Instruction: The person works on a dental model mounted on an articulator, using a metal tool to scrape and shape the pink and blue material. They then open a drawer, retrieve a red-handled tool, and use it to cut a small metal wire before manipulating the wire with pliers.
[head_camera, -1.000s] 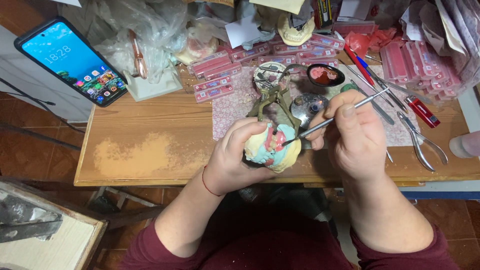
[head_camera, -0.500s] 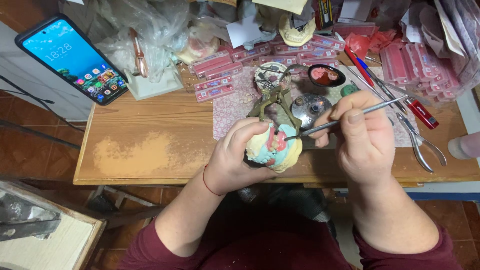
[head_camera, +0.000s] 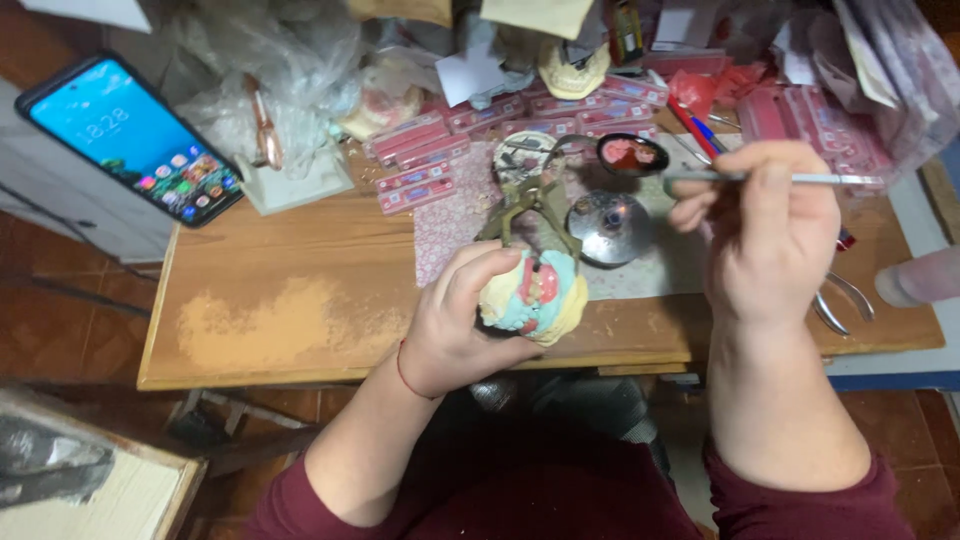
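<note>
Left hand (head_camera: 455, 330) wraps tight around the dental cast (head_camera: 535, 295) at the desk's (head_camera: 300, 270) front edge. Right hand (head_camera: 770, 235) pinches a thin metal tool (head_camera: 760, 179), tip at a small dish (head_camera: 632, 154) of pink wax. Between them, a round metal lid (head_camera: 608, 224). Phone (head_camera: 130, 140) overhangs the far-left corner; pliers (head_camera: 840, 300) lie near the right edge.

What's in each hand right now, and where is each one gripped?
The left hand cups the dental cast from its left side and underneath. The right hand pinches the thin metal tool along its shaft, tip toward the small dish of pink wax.
</note>
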